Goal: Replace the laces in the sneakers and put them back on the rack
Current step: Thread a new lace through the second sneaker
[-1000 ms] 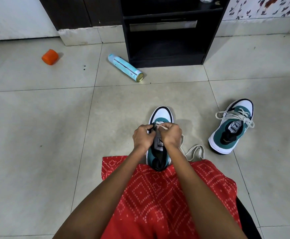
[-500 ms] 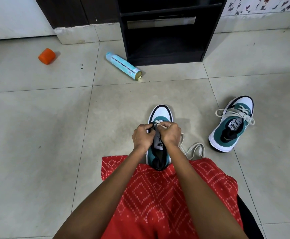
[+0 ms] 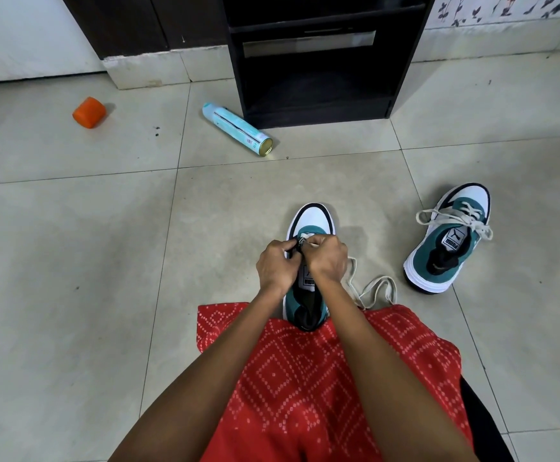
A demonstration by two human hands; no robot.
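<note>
Tiled floor: left hand grips sneaker at eyelets, right hand pinches lace there.

Soft, even light, faint shadows, sharp focus, wide-angle curvature at the edges.

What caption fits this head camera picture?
Left hand and right hand thread a lace into the near sneaker; the laced sneaker sits aside.

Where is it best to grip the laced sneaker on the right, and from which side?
Probably the heel collar of the laced sneaker, from above on the near side: its mouth faces up and the heel is its nearer end.
</note>
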